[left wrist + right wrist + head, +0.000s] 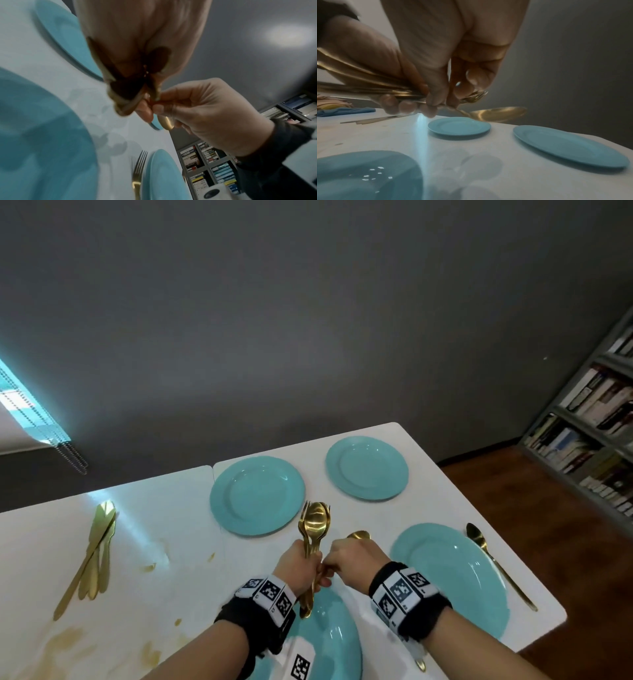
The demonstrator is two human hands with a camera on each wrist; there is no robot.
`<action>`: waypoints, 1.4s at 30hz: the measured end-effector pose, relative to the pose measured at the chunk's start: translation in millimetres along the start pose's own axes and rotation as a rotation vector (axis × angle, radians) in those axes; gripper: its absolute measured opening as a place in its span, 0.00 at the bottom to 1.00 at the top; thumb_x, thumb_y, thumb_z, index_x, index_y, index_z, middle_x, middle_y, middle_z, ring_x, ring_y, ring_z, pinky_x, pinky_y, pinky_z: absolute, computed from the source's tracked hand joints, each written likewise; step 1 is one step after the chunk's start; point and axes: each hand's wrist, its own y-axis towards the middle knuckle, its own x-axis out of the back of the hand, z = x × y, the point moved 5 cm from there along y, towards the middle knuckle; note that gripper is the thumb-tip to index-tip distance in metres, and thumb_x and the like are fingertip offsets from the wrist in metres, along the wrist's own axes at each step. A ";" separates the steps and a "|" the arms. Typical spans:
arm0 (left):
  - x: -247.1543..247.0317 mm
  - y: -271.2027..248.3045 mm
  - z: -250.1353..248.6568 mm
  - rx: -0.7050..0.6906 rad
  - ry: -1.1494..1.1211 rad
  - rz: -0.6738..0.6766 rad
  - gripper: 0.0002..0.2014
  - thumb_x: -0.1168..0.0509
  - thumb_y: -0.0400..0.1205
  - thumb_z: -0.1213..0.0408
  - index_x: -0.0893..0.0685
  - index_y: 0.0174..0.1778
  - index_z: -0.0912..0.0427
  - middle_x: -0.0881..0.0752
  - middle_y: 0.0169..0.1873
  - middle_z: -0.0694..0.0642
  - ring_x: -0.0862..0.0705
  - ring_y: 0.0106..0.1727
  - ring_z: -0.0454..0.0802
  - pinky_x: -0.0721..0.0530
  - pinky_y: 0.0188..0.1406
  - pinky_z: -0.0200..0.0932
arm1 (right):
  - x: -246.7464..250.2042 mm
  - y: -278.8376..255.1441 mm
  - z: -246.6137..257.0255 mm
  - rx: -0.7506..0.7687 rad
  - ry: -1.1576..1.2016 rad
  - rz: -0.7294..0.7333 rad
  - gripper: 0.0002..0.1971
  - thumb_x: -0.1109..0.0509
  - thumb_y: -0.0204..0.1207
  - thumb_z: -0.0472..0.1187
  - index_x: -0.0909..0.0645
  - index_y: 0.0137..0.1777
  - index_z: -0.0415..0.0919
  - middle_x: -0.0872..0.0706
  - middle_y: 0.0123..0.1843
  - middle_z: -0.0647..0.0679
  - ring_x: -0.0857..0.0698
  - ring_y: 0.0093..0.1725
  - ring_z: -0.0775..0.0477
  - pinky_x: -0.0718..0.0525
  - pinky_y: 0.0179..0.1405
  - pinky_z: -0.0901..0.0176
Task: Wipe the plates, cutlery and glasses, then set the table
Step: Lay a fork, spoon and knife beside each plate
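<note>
My left hand (306,559) grips a bundle of gold spoons and forks (314,523) by the handles, heads up, above the near teal plate (337,642). My right hand (334,563), right beside it, pinches a single gold spoon (359,534) by its handle, still close to the bundle. In the right wrist view the spoon (498,113) points away over the table, and the bundle (368,82) fans out to the left. Three other teal plates lie on the white table: far left (257,495), far right (366,468) and near right (452,577).
One gold spoon (496,565) lies right of the near right plate, and a gold fork (139,174) lies beside a plate. Gold knives (92,553) lie at the table's left by brownish stains (65,642). A blue cloth (346,111) sits far left. A bookshelf (596,422) stands on the right.
</note>
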 end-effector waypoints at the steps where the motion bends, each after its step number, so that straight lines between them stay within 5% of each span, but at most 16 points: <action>1: -5.4 7.0 -5.9 0.004 0.000 0.008 0.04 0.46 0.86 0.67 0.29 0.48 0.63 0.14 0.39 0.64 0.16 0.29 0.55 0.21 0.25 0.42 | 1.5 5.5 -10.0 0.003 -0.010 0.019 0.14 0.41 0.80 0.33 0.16 0.59 0.41 0.18 0.58 0.44 0.19 0.58 0.40 0.24 0.49 0.54; 8: -40.6 71.9 -49.8 0.065 -0.107 0.020 0.03 0.46 0.86 0.69 0.29 0.49 0.65 0.14 0.34 0.64 0.16 0.31 0.57 0.18 0.29 0.45 | 21.4 39.3 -95.8 0.031 -0.041 0.086 0.11 0.39 0.79 0.32 0.19 0.58 0.39 0.20 0.59 0.43 0.19 0.59 0.39 0.28 0.46 0.54; 12: -37.0 104.6 -77.0 0.089 -0.183 -0.137 0.05 0.46 0.86 0.72 0.29 0.44 0.63 0.15 0.33 0.60 0.17 0.30 0.54 0.18 0.30 0.43 | 26.6 54.7 -159.0 -0.032 0.021 0.100 0.10 0.39 0.80 0.35 0.19 0.56 0.42 0.19 0.60 0.45 0.19 0.60 0.41 0.29 0.47 0.57; 19: -16.3 137.7 -93.0 0.137 -0.352 -0.301 0.04 0.48 0.87 0.70 0.29 0.54 0.63 0.21 0.35 0.59 0.24 0.29 0.53 0.22 0.30 0.44 | 31.1 67.5 -305.9 -0.581 0.350 0.011 0.10 0.36 0.77 0.40 0.15 0.53 0.45 0.15 0.60 0.45 0.18 0.61 0.42 0.21 0.59 0.59; 23: -17.9 147.9 -93.6 0.148 -0.366 -0.322 0.06 0.47 0.87 0.67 0.27 0.56 0.62 0.20 0.35 0.57 0.24 0.29 0.50 0.21 0.29 0.42 | 16.7 70.9 -366.3 -0.883 0.386 0.073 0.14 0.35 0.78 0.44 0.15 0.57 0.36 0.13 0.58 0.40 0.16 0.53 0.41 0.19 0.47 0.61; 27: -23.5 154.5 -92.0 0.149 -0.359 -0.336 0.05 0.46 0.87 0.66 0.26 0.55 0.61 0.19 0.34 0.57 0.25 0.28 0.49 0.22 0.26 0.39 | -7.7 77.2 -388.9 -1.048 0.468 0.151 0.12 0.29 0.75 0.41 0.18 0.48 0.30 0.19 0.36 0.41 0.20 0.42 0.40 0.24 0.33 0.61; 33: -29.2 164.6 -89.7 0.153 -0.358 -0.337 0.06 0.44 0.87 0.66 0.25 0.56 0.60 0.17 0.37 0.56 0.23 0.31 0.49 0.22 0.29 0.40 | -18.0 98.8 -389.9 -1.089 0.570 0.122 0.19 0.26 0.72 0.41 0.20 0.57 0.28 0.15 0.57 0.34 0.15 0.56 0.36 0.23 0.42 0.58; 42: -30.7 174.1 -94.0 0.139 -0.465 -0.314 0.07 0.44 0.85 0.71 0.23 0.50 0.57 0.17 0.40 0.56 0.19 0.34 0.51 0.18 0.32 0.42 | -12.9 133.1 -395.9 -1.047 0.575 0.077 0.17 0.24 0.71 0.45 0.24 0.44 0.31 0.15 0.54 0.37 0.19 0.45 0.40 0.22 0.43 0.57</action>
